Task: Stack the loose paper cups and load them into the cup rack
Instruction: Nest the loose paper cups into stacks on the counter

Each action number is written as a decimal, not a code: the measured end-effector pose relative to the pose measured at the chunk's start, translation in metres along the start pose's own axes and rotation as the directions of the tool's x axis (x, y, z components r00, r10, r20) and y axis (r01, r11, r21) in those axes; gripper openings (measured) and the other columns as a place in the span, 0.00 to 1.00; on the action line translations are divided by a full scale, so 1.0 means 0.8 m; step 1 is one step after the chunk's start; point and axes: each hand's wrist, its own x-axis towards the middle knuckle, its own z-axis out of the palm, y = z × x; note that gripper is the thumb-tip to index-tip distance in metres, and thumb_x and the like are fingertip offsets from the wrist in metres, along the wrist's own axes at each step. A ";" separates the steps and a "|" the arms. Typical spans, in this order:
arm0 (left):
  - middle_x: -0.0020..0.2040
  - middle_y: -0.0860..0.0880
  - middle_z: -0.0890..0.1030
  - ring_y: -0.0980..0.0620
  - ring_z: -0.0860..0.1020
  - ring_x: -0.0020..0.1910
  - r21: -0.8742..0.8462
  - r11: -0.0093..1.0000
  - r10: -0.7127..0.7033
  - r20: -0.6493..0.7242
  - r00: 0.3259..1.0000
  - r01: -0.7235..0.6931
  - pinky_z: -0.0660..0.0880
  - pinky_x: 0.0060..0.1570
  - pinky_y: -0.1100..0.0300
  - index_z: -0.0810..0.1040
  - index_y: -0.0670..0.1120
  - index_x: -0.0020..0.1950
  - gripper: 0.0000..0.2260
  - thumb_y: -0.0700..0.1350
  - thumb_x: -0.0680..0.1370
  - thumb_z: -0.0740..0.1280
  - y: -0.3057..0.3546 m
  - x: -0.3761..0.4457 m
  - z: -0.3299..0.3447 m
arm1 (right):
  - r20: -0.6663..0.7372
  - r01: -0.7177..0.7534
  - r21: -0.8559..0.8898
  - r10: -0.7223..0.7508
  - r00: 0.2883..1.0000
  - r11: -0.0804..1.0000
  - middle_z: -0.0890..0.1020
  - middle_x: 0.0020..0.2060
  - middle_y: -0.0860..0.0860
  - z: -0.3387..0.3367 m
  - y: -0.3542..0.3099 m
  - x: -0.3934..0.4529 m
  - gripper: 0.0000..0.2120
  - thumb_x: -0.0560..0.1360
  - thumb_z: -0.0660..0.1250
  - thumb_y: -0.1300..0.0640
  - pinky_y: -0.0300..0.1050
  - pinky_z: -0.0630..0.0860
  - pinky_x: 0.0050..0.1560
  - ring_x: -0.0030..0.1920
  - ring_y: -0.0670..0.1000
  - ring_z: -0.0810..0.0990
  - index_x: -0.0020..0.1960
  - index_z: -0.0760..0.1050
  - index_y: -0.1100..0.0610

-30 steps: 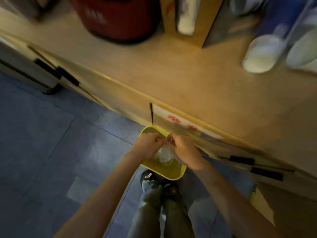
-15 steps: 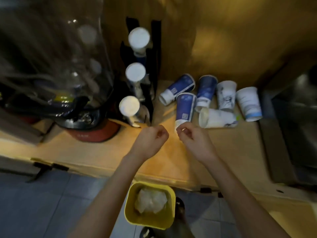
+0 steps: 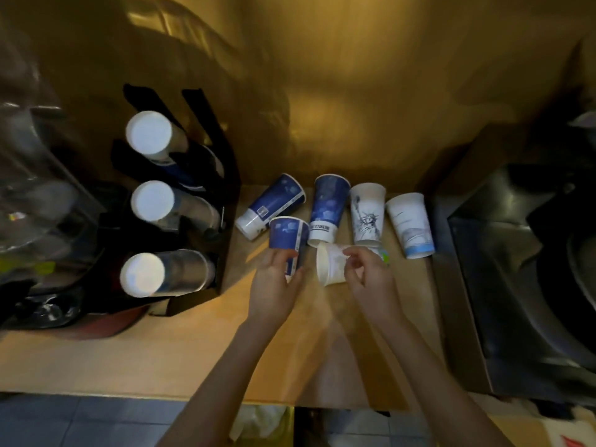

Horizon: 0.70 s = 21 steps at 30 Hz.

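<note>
Your left hand (image 3: 274, 285) is curling its fingers (image 3: 280, 257) around the lower end of a blue cup (image 3: 288, 235) at the centre of the frame, thumb on one side and fingertips on the other. Your right hand (image 3: 367, 279) is sitting just right of it, fingers loosely bent and a little apart, the tips touching the side of a white cup (image 3: 332, 264) that is lying with its mouth facing left. Whether that hand is actually gripping it, you cannot tell.

Just above your hands, four more cups are lying loose on the counter (image 3: 180, 346): two blue ones (image 3: 274, 204) (image 3: 329, 208), a white one with a statue drawing (image 3: 367, 214), and a white one with a pale blue band (image 3: 411, 224).

The counter is running pale and wooden across the middle of the frame, glowing in warm, dim light. In the left of the frame the black rack (image 3: 222, 195) is standing on it, holding three stacks (image 3: 151, 208) with their white bases pointing toward you. A dark metal machine (image 3: 516, 269) is filling the right edge. The wall (image 3: 322, 75) is taking up the top of the frame, carrying shadows. Along the bottom edge, blue-grey floor tiles (image 3: 80, 421) are showing.
</note>
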 end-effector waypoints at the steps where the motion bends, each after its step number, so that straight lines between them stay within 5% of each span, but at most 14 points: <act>1: 0.59 0.43 0.74 0.46 0.73 0.57 0.018 1.000 -0.017 0.002 1.000 0.017 0.65 0.48 0.63 0.74 0.44 0.59 0.14 0.45 0.75 0.66 0.000 0.002 0.008 | 0.019 0.004 -0.014 -0.003 1.000 1.000 0.79 0.49 0.55 0.000 0.009 0.004 0.13 0.73 0.61 0.61 0.50 0.74 0.51 0.50 0.51 0.76 0.57 0.74 0.57; 8: 0.63 0.45 0.73 0.48 0.71 0.62 -0.063 0.998 0.014 0.158 0.987 -0.004 0.63 0.56 0.67 0.69 0.44 0.65 0.20 0.45 0.74 0.67 0.026 0.011 0.063 | 0.098 0.039 -0.159 -0.024 0.995 0.987 0.76 0.60 0.56 -0.011 0.052 0.026 0.22 0.68 0.63 0.63 0.52 0.70 0.63 0.60 0.56 0.71 0.63 0.69 0.57; 12: 0.65 0.42 0.72 0.47 0.72 0.62 -0.095 0.991 -0.081 0.143 0.986 0.095 0.64 0.59 0.64 0.65 0.43 0.67 0.24 0.45 0.74 0.67 0.045 0.023 0.094 | 0.094 0.040 -0.161 -0.025 0.995 0.986 0.74 0.62 0.55 -0.014 0.071 0.037 0.25 0.68 0.64 0.67 0.51 0.68 0.66 0.63 0.54 0.68 0.64 0.68 0.56; 18: 0.59 0.40 0.79 0.44 0.78 0.56 -0.206 0.922 -0.303 0.139 0.943 0.327 0.71 0.53 0.59 0.66 0.42 0.66 0.23 0.43 0.74 0.68 0.053 0.035 0.115 | -0.062 -0.268 0.115 0.276 0.959 0.956 0.72 0.60 0.59 -0.015 0.080 0.084 0.20 0.74 0.65 0.60 0.41 0.68 0.55 0.59 0.54 0.71 0.64 0.68 0.61; 21: 0.52 0.39 0.82 0.44 0.80 0.50 -0.125 0.921 -0.342 0.193 0.920 0.369 0.74 0.49 0.57 0.74 0.40 0.58 0.15 0.46 0.75 0.67 0.047 0.041 0.118 | -0.063 -0.399 0.201 0.418 0.906 0.895 0.76 0.57 0.62 -0.006 0.088 0.120 0.24 0.71 0.70 0.54 0.53 0.73 0.59 0.58 0.60 0.74 0.62 0.68 0.63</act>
